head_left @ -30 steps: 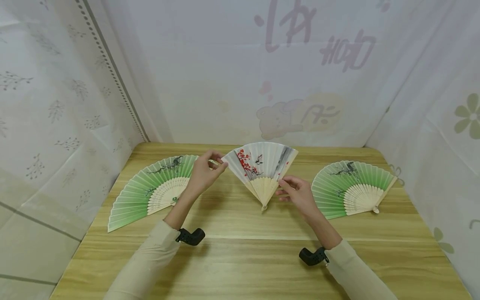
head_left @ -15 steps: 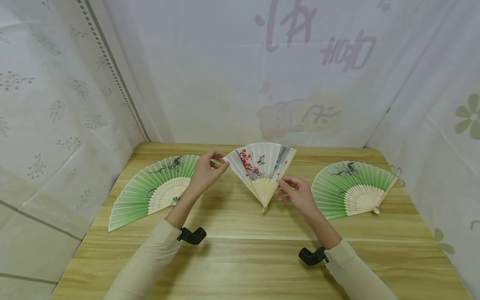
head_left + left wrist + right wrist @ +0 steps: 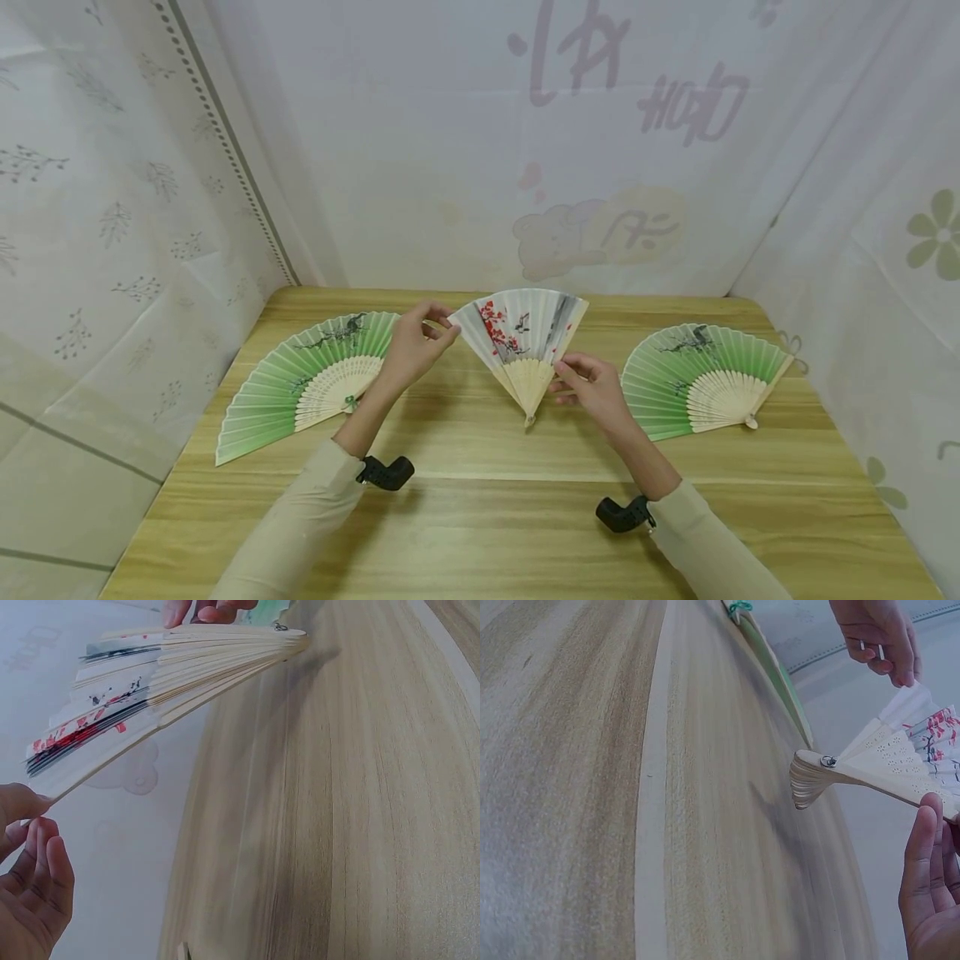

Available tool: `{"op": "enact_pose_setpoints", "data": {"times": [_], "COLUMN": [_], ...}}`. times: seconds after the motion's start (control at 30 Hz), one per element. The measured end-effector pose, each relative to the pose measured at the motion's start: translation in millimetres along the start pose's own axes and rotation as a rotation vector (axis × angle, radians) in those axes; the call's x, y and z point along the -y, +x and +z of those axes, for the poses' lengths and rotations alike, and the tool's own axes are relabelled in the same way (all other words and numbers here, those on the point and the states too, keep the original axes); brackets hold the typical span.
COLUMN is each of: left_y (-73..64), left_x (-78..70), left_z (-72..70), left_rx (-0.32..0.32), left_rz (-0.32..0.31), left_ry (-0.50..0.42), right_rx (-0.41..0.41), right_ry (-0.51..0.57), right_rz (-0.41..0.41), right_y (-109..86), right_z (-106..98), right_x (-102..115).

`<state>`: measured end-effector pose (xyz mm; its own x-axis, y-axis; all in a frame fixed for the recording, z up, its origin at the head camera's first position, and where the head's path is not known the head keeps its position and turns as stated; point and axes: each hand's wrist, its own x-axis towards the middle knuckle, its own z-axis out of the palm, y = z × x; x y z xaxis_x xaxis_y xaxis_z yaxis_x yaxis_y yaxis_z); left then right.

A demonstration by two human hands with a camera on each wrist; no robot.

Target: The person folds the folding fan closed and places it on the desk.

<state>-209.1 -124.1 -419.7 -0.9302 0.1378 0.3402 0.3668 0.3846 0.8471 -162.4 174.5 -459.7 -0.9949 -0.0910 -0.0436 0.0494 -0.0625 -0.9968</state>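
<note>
A white folding fan (image 3: 517, 329) with red blossoms and a small bird is held partly spread above the middle of the table. The left hand (image 3: 417, 342) pinches its upper left corner between thumb and fingers. At the lower right, the right hand (image 3: 592, 387) grips the outer rib, just below the cloth. In the left wrist view, the pleats of the white fan (image 3: 112, 697) bunch unevenly, with the ribs meeting at a metal pivot. The right wrist view shows the pierced pale ribs (image 3: 889, 761) between both hands.
A green folding fan (image 3: 277, 400) lies spread on the left of the wooden table (image 3: 487, 533), partly behind the left hand. Another green fan (image 3: 660, 358) lies spread on the right, beside the right hand. Printed curtains (image 3: 412, 150) hang behind and at both sides.
The white fan has narrowed slightly, its upper left corner shifting right with the left hand and its upper right corner shifting left. The right hand has barely moved; both green fans stay put.
</note>
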Motion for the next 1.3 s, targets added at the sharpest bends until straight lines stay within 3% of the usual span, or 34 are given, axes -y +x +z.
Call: {"op": "enact_pose_setpoints", "data": {"times": [1.3], "left_y": [2.8], "left_x": [-3.0], "left_z": [11.6], "left_rx": [0.018], "left_rz": [-0.005], "left_ry": [-0.053], "right_rx": [0.025], "right_ry": [-0.005], "right_rz": [-0.001], "right_y": [0.5], "right_z": [7.7], "right_x": [0.0]}}
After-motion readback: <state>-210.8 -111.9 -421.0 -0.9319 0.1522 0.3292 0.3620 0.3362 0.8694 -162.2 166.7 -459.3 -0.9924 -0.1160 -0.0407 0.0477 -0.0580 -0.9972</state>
